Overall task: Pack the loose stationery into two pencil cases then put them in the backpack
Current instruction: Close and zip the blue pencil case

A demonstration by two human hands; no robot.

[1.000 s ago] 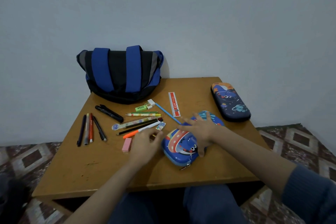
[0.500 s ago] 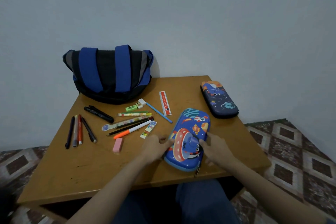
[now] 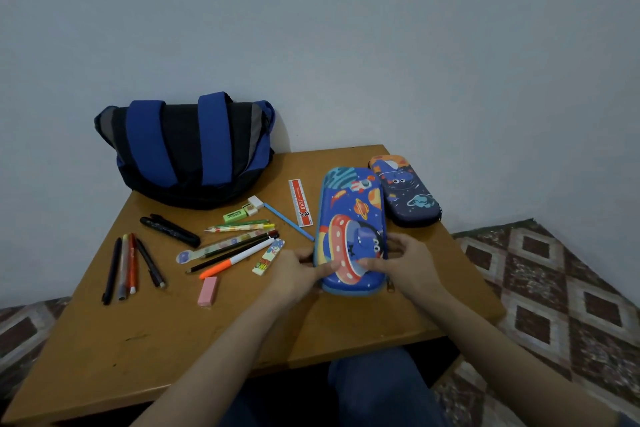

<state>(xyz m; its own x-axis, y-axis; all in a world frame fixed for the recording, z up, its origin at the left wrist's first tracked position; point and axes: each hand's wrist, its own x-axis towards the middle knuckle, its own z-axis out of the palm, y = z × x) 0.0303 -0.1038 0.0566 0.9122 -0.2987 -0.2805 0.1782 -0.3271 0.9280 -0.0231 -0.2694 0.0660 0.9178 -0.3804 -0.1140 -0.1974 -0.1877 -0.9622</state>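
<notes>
A bright blue pencil case [image 3: 349,218] with a space print lies closed on the wooden table [image 3: 145,340], lengthwise away from me. My left hand [image 3: 294,270] grips its near left edge, thumb on the lid. My right hand [image 3: 401,260] holds its near right side, thumb on top. A second, dark blue pencil case [image 3: 408,194] lies closed just behind it to the right. The blue and black backpack [image 3: 187,149] stands at the back left against the wall.
Loose stationery lies left of the case: a red ruler [image 3: 300,203], a blue pencil [image 3: 289,221], several pens [image 3: 128,267], a black marker [image 3: 169,227], an orange-tipped pen [image 3: 235,258], a pink eraser [image 3: 207,290], a green eraser [image 3: 234,216]. The table's right edge is close to the cases.
Both hands turned the bright blue case from slanted to lengthwise and shifted it beside the dark case. My right hand moved from on top of it to its near right side.
</notes>
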